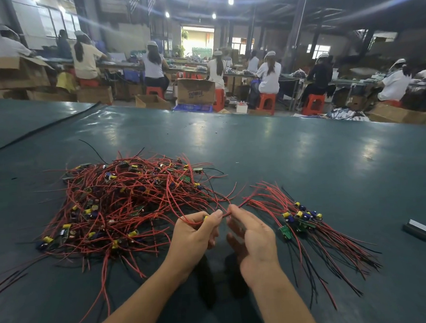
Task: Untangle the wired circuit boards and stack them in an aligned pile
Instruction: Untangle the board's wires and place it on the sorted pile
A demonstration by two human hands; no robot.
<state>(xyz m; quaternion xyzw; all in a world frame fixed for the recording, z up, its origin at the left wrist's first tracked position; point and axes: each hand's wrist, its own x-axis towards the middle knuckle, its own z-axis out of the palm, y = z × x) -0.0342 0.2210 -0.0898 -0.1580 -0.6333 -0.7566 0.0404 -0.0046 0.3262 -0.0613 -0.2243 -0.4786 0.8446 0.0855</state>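
Observation:
A big tangled heap of small circuit boards [125,200] with red and black wires lies on the dark green table [293,157], left of centre. To the right lies a smaller bundle of sorted boards [300,219], their wires fanned out towards me. Between the two, my left hand [194,232] grips a small board with yellow parts, and red wires from the heap loop over its fingers. My right hand [253,238] pinches a red wire at its fingertips, close to the left hand's thumb.
A small metal block [417,229] lies on the table at the far right. A black seam [42,125] crosses the table's far left. Beyond the far edge, several people sit on red stools among cardboard boxes [196,90].

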